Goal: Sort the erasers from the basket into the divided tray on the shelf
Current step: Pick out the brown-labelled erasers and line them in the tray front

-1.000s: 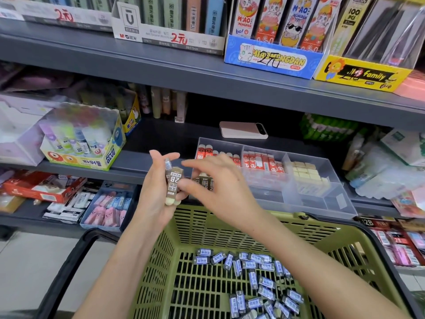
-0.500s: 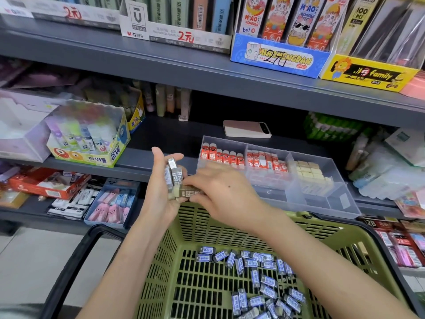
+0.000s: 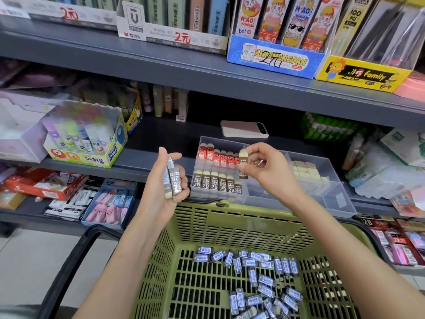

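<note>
My left hand (image 3: 161, 187) holds a small stack of brown 2B erasers (image 3: 173, 181) upright, left of the clear divided tray (image 3: 331, 192) on the shelf. My right hand (image 3: 264, 169) pinches one brown 2B eraser (image 3: 243, 163) above the tray's front left compartment, where a row of the same brown erasers (image 3: 216, 184) stands. Behind that row is a row of red-sleeved erasers (image 3: 218, 155). Cream erasers (image 3: 305, 172) fill a compartment further right. Below, the green basket (image 3: 230, 224) holds several grey-sleeved erasers (image 3: 257, 272).
A phone (image 3: 243, 128) lies on the shelf behind the tray. A glue-stick box (image 3: 85, 139) stands to the left. Boxes of pink and blue erasers (image 3: 108, 203) sit on the lower shelf. The basket's black handle (image 3: 69, 268) hangs at the left.
My right hand has taken one brown eraser from the stack in my left hand and carried it right, over the tray. The left hand stays put with the rest.
</note>
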